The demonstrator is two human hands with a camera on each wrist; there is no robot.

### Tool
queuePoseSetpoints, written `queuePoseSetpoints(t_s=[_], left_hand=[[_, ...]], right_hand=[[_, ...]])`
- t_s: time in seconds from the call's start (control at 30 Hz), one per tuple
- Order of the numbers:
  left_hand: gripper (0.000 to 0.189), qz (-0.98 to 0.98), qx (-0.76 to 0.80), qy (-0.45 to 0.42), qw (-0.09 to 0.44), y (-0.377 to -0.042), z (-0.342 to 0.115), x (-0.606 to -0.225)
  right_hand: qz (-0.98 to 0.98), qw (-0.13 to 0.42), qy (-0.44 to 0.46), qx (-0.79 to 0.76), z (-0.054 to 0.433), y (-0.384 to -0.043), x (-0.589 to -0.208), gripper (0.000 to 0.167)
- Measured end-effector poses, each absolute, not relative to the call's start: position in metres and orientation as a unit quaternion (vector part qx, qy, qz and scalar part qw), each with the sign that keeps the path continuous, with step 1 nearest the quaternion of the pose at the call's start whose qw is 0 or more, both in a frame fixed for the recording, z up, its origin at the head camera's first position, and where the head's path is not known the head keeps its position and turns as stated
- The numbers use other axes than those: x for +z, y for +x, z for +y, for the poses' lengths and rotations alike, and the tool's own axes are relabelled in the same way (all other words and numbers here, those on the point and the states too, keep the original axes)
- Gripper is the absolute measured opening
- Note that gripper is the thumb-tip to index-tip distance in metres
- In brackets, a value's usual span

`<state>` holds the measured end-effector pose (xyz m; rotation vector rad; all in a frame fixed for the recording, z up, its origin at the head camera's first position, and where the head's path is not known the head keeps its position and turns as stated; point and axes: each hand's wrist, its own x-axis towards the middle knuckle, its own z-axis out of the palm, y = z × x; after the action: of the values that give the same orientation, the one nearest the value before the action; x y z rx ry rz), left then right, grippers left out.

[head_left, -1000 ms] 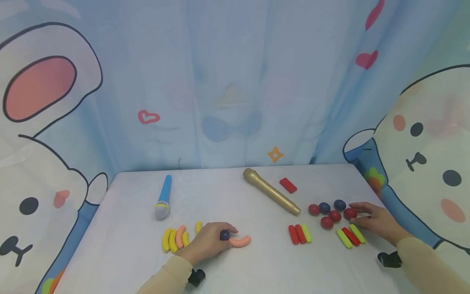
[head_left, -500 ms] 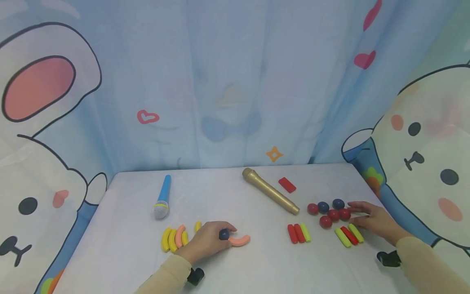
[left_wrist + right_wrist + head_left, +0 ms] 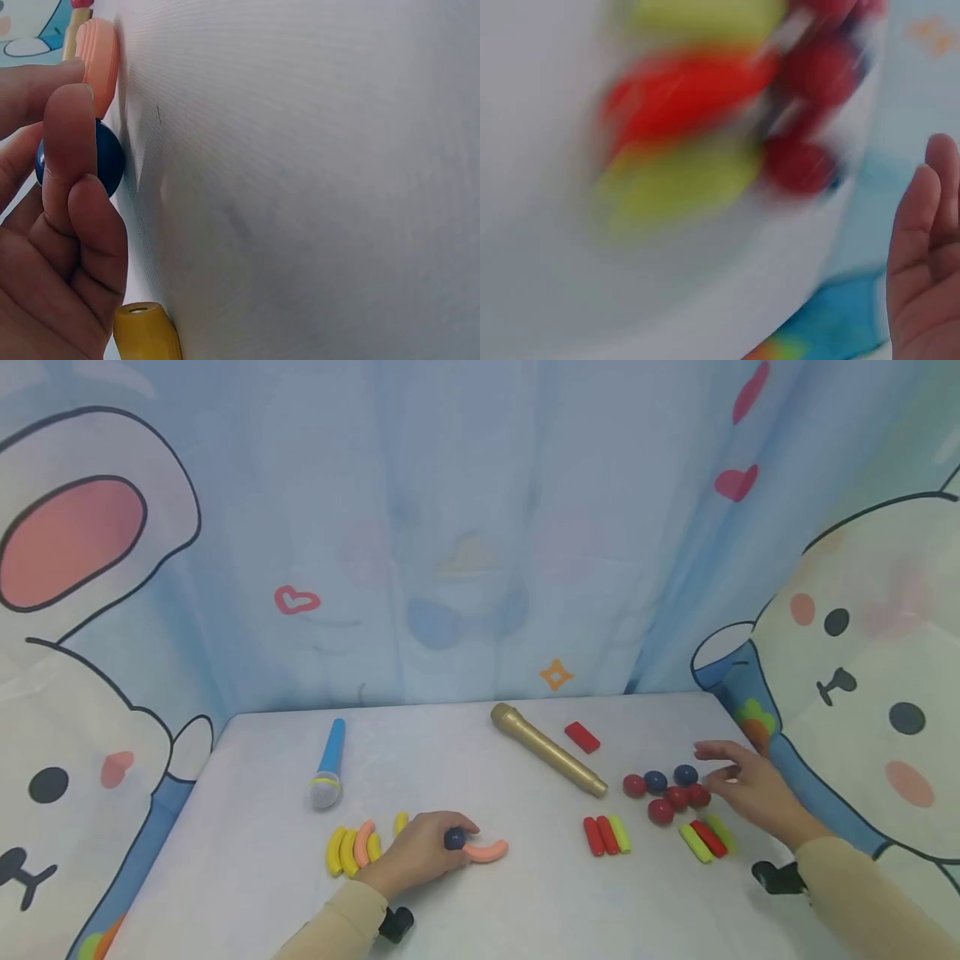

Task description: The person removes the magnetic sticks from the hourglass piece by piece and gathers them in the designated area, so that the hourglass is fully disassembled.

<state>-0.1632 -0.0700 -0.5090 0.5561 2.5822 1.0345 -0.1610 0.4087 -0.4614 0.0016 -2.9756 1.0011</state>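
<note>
In the head view my left hand (image 3: 422, 853) holds a dark blue ball (image 3: 454, 838) between curled fingers, low at the table. Just beyond the ball lies a curved pink piece (image 3: 486, 852), ridged in the left wrist view; a fingertip overlaps it there. My right hand (image 3: 756, 789) hovers with loosely bent fingers and nothing in it, beside a cluster of balls. Nearest to it are a red ball (image 3: 699, 795) and a blue ball (image 3: 686, 775). The right wrist view is blurred, showing that hand (image 3: 930, 277) apart from the balls.
Curved yellow pieces (image 3: 348, 852) lie left of my left hand, a pink one among them. Red and green sticks (image 3: 608, 836) lie right of centre, with more sticks (image 3: 707, 839) below the balls. Behind are a blue microphone (image 3: 330, 764), a gold microphone-shaped tube (image 3: 549, 750) and a red block (image 3: 582, 737).
My right hand nudged a red ball left against the others, then lifted off it and moved up and back. The left hand stays in place with the blue ball.
</note>
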Motion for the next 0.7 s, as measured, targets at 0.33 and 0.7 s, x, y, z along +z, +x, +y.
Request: queuePoseSetpoints(t_s=[0.33,0.7], left_hand=[[0.036,0.904,0.356,0.198,0.132,-0.163,-0.068,-0.510],[0.043,0.888,0.387,0.232,0.085,-0.159,-0.061,-0.511]], right_hand=[[-0.877,-0.195,0.179,0.402,0.226,-0.165,-0.474,0.047],[-0.780,-0.300,0.185,0.518,0.184,-0.147,-0.504,0.042]])
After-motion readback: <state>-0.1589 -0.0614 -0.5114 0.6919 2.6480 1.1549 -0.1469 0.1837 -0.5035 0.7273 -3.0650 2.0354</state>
